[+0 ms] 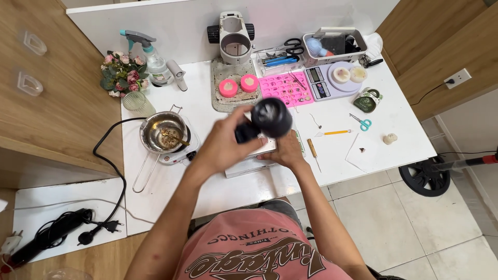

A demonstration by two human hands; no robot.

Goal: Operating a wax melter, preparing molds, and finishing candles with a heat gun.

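My left hand [222,146] holds a black, rounded tool [270,117] with a short black handle, raised above the middle of the white table [218,194]. My right hand [286,151] rests below it on a white flat block [248,166] lying on the table. The black tool hides part of the block and of my fingers.
A metal pot [162,133] sits on a small electric hotplate at the left, its black cord [111,171] trailing off. Behind stand a microscope [234,39], two pink cups [238,85], a pink mould tray [285,87], a scale [332,80], a spray bottle [150,57] and flowers [122,72]. Small tools [332,133] lie at the right.
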